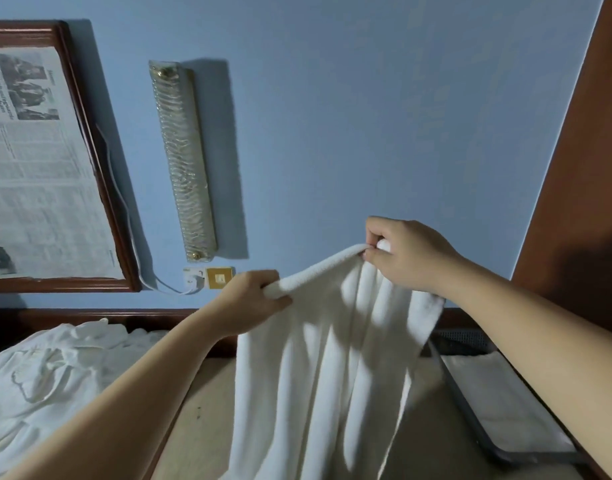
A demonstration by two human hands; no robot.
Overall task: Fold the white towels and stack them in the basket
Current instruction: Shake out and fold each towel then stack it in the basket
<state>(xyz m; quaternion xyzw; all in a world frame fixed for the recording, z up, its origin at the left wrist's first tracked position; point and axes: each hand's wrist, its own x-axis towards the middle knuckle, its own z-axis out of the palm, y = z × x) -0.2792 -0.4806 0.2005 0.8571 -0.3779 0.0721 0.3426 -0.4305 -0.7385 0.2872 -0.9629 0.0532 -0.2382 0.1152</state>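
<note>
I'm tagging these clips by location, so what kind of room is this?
Probably a bedroom, possibly in a hotel. A bed with rumpled white bedding stands against a blue wall carrying a long glass wall lamp and a framed newspaper page.

Bedroom, likely a hotel room: blue wall (367, 116) bearing a glass wall lamp (182, 161); left of it a framed newspaper (38, 161); below it rumpled white bedding (48, 382).
</note>
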